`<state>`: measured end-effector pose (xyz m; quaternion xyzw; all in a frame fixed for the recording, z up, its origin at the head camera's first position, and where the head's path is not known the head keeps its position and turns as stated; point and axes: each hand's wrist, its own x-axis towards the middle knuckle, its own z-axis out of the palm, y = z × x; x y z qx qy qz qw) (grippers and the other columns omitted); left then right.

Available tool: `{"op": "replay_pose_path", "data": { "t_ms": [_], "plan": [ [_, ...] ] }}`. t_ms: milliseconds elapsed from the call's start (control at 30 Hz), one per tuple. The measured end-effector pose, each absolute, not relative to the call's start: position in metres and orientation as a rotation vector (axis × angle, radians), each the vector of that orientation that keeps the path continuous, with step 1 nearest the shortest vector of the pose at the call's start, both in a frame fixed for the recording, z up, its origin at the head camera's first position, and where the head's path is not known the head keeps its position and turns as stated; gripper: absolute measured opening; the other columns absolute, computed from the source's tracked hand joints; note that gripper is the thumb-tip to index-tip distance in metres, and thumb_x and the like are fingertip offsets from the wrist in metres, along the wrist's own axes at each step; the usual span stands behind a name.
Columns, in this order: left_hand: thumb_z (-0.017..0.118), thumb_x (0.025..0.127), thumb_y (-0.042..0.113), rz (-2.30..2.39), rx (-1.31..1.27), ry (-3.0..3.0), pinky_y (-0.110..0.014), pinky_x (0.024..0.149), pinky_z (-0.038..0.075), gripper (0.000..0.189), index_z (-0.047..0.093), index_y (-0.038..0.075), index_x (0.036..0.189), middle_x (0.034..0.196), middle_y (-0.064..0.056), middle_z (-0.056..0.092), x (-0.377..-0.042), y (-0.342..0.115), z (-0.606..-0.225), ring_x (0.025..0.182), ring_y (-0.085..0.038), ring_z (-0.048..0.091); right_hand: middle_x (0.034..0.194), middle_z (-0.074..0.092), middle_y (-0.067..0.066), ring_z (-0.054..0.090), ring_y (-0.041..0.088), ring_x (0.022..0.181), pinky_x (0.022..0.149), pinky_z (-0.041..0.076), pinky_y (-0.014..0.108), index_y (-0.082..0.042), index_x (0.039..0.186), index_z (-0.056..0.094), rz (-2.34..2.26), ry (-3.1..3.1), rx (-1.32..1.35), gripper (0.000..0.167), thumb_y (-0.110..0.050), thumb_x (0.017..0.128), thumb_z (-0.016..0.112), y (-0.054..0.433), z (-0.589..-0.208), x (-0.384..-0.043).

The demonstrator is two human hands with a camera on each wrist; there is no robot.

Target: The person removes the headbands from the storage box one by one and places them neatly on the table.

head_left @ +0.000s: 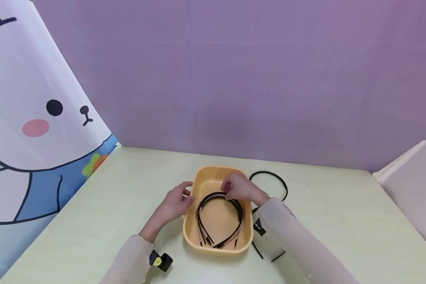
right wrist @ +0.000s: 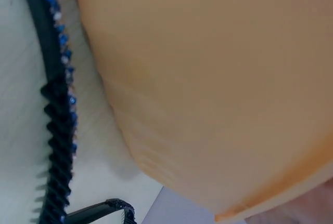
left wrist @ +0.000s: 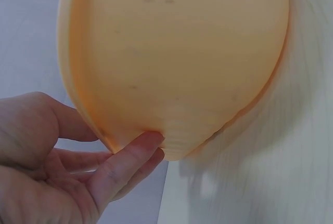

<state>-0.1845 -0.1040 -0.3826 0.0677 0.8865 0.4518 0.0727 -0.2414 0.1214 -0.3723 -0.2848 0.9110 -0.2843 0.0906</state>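
A yellow-orange plastic basin [head_left: 218, 252] holds several headbands [head_left: 240, 215], mostly black with a toothed or braided top, their arcs overlapping. My left hand [head_left: 175, 203] grips the basin's left rim. In the left wrist view, fingertips [left wrist: 148, 140] press against the outside of the basin wall [left wrist: 182, 52]. My right hand [head_left: 238, 186] reaches over the right rim and pinches the top of the headbands' arc. Only a sliver of that hand [right wrist: 299, 208] shows in the right wrist view, behind the rim, so its fingertips are hidden there.
Just right of the basin, black headbands [head_left: 282, 182] lie on the pale table [head_left: 340, 209], partly under the right forearm. One headband [right wrist: 61, 130] has blue stones along its edge and small teeth. A purple backdrop [head_left: 234, 79] stands behind; a cartoon-print cloth [head_left: 39, 157] hangs at left.
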Motion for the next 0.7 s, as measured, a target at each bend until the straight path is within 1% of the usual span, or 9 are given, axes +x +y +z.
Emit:
{"op": "replay_pose_path", "data": {
  "t_ms": [100,233,467,700],
  "plan": [
    [0.055,0.093,0.006,1.363,0.201,2.659,-0.034,0.069,0.059,0.048,0.042,-0.003,0.139,0.109,-0.02,0.061,-0.1846,-0.1042,-0.3827,0.094,-0.027,0.065,0.079,0.07,0.007,0.065,0.012,0.073,0.065,0.053,0.02,-0.001,0.084,0.07,-0.838,2.716,-0.841,0.017,0.008,0.07,0.073,0.1212,-0.3736,-0.2411],
    [0.055,0.093,0.005,1.369,0.209,2.669,-0.033,0.07,0.059,0.048,0.042,-0.004,0.138,0.108,-0.021,0.061,-0.1846,-0.1048,-0.3813,0.094,-0.028,0.065,0.079,0.07,0.005,0.064,0.011,0.073,0.065,0.052,0.019,-0.002,0.084,0.071,-0.83,2.722,-0.851,0.016,0.008,0.071,0.072,0.121,-0.3736,-0.2415],
    [0.055,0.093,0.004,1.389,0.23,2.658,-0.035,0.068,0.059,0.047,0.042,-0.006,0.137,0.109,-0.023,0.062,-0.1811,-0.1052,-0.3827,0.095,-0.032,0.065,0.082,0.071,0.009,0.065,0.013,0.074,0.064,0.053,0.019,0.001,0.086,0.071,-0.839,2.7,-0.899,0.016,0.009,0.073,0.069,0.1221,-0.3704,-0.2388],
    [0.055,0.093,0.004,1.394,0.235,2.658,-0.034,0.068,0.059,0.048,0.042,-0.006,0.137,0.107,-0.021,0.061,-0.182,-0.1047,-0.3824,0.093,-0.029,0.066,0.082,0.071,0.009,0.065,0.013,0.073,0.064,0.052,0.018,0.001,0.087,0.071,-0.823,2.71,-0.936,0.016,0.008,0.074,0.067,0.1238,-0.3665,-0.2366]
  ]
}}
